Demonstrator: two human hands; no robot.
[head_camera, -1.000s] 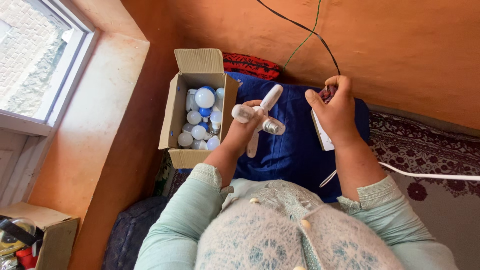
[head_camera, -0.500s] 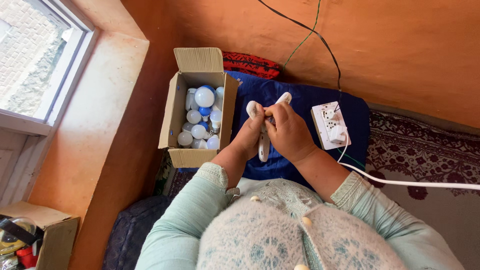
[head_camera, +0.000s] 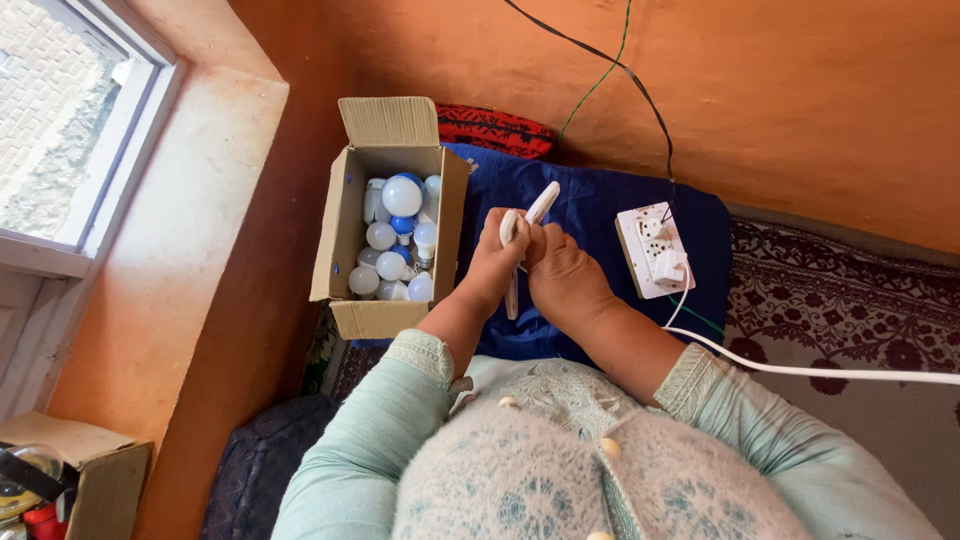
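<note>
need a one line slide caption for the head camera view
Both hands, left hand and right hand, grip white tube-shaped lamps over a blue cushion, beside a cardboard box of bulbs.

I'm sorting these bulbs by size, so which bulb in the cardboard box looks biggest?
The round white bulb near the far end of the cardboard box, sitting on top of the pile. Its globe is clearly wider than the small white and blue bulbs below it.

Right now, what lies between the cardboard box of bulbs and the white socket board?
In the head view, the left hand and right hand lie between the box and the socket board, together holding slim white pieces over the blue cloth.
</note>
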